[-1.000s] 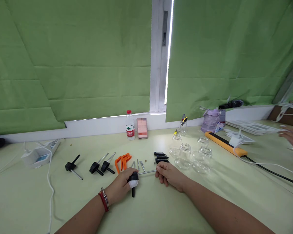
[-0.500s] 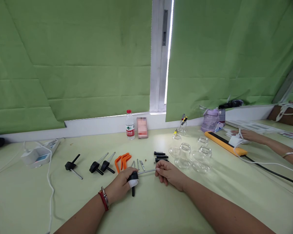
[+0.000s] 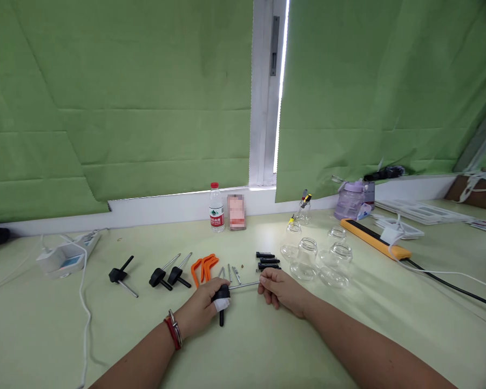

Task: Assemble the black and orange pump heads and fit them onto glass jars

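Though thin, a straight metal rod (image 3: 244,285).

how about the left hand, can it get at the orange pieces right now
Probably yes: the orange pieces lie just beyond the left hand with nothing visibly between, though it is gripping a black part.

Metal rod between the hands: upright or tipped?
Tipped sideways: the metal rod runs across from the black cap in the left hand to the right hand.

red cap (image 3: 214,185) on clear bottle (image 3: 216,209), green blinds (image 3: 166,97) behind the bottle, orange hooks (image 3: 208,266), black knob (image 3: 222,292) and silver rod (image 3: 244,285) in front of it, purple jug (image 3: 348,204) and orange-black strip (image 3: 368,235) to its right
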`<state>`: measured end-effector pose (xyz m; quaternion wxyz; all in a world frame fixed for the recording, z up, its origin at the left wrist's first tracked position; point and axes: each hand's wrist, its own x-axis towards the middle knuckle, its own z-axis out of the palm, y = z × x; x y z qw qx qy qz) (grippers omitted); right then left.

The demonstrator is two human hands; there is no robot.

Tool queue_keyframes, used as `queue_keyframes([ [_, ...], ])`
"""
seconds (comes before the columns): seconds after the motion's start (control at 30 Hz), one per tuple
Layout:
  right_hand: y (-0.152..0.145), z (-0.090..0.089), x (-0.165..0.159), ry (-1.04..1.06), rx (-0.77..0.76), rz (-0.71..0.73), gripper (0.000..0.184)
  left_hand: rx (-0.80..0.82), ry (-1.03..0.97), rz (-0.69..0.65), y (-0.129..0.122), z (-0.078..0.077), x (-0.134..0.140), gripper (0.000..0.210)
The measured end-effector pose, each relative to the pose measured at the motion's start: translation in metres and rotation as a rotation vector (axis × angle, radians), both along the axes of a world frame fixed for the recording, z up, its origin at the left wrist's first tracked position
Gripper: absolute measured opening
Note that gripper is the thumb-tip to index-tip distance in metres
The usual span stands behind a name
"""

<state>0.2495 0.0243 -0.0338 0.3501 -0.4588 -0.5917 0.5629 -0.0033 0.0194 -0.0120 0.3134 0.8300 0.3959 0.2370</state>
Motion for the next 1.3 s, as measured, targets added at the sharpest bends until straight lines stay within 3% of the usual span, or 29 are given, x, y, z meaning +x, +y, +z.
queue_keyframes([
  [1.3,0.0,0.0029,0.0001,-0.077,-0.001,0.017,0.032,0.008,-0.021,-0.017,-0.0001,-0.0026,-0.0008,0.028],
])
